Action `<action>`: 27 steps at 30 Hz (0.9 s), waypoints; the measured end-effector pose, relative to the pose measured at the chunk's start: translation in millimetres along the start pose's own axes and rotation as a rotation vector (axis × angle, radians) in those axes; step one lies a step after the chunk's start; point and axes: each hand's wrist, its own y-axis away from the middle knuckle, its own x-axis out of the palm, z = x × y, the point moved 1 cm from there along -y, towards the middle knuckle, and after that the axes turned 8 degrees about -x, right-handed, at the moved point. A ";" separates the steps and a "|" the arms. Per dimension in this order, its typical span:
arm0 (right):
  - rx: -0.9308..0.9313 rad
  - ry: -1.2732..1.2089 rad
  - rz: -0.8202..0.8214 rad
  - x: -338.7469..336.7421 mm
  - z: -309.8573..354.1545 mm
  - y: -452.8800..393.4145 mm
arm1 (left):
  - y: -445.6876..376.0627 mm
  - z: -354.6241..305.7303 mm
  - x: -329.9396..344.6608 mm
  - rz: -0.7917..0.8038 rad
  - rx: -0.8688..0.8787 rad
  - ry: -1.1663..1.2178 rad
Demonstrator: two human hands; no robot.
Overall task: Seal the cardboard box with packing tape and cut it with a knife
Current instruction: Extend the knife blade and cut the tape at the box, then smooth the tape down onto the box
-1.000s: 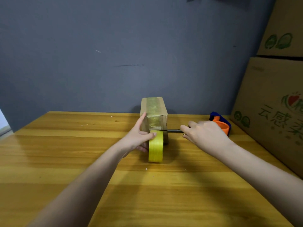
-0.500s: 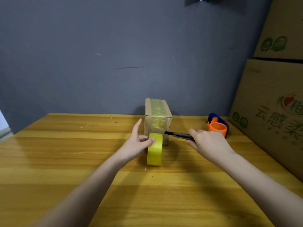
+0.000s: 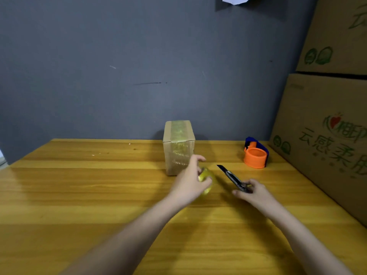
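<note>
A small cardboard box stands upright near the back of the wooden table, with yellowish tape running over its top and down its front. My left hand grips the yellow tape roll just right of the box's front corner; the roll is blurred and partly hidden by my fingers. My right hand holds a black utility knife by its handle, blade out and pointing up-left, apart from the box and the roll.
An orange and blue tape dispenser sits at the back right of the table. Large printed cardboard cartons are stacked along the right edge. A grey wall closes the back.
Both hands have drawn back from the box toward me. The tape roll came away to the right with my left hand, and the knife swung from the box's face to point up-left.
</note>
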 end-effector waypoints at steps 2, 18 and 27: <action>0.039 0.128 -0.093 -1.6 -12.1 1.9 | 3.0 -12.7 19.7 -0.007 0.084 -0.274; 0.068 0.698 -0.265 5.1 -23.5 7.6 | -11.0 -36.4 109.6 -0.036 0.279 -0.595; 0.078 0.626 -0.192 -2.5 -21.9 4.9 | -19.3 -32.7 117.9 -0.032 0.316 -0.621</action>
